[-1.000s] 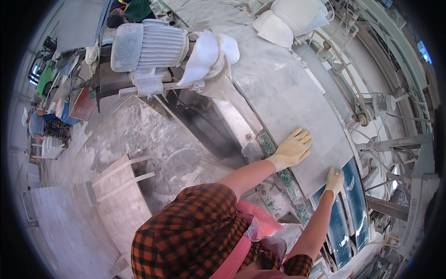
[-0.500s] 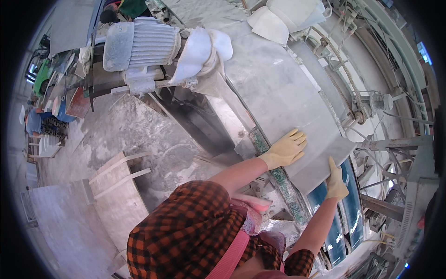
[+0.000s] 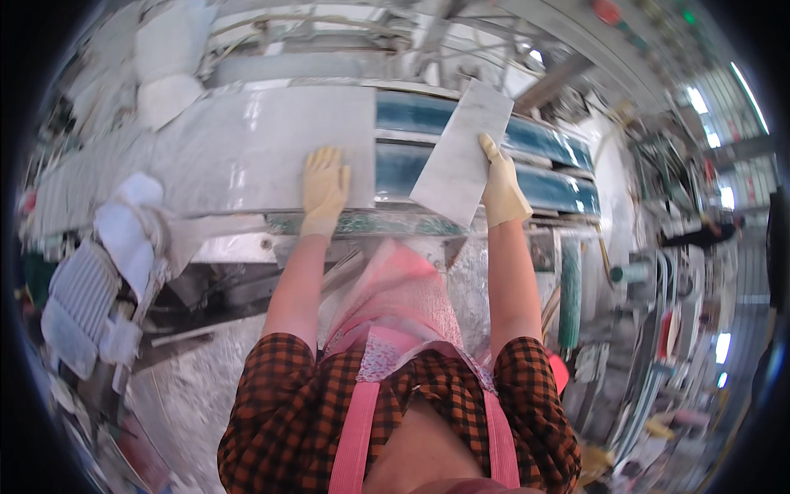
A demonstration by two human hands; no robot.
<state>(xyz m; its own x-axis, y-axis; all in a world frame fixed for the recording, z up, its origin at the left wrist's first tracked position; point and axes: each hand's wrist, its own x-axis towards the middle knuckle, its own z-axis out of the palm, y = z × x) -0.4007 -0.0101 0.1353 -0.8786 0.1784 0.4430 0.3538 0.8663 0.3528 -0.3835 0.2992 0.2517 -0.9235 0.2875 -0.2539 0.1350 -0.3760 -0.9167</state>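
A ribbed motor stands left, near a broad grey slab. The left hand, gloved, lies on the slab near its right edge, grip wide. Blue belts adjoin; a narrow tile slants across them, held in the grip of the gloved right hand, thumb on top.

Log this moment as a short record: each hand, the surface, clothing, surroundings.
Left hand: cream-gloved, palm down near the right end of a large pale slab
Right hand: cream-gloved, gripping a narrow pale piece, slanted
Surface: two blue belts showing right of the slab
Clothing: checked shirt, pink apron
Surroundings: ribbed motor at left; another person far right
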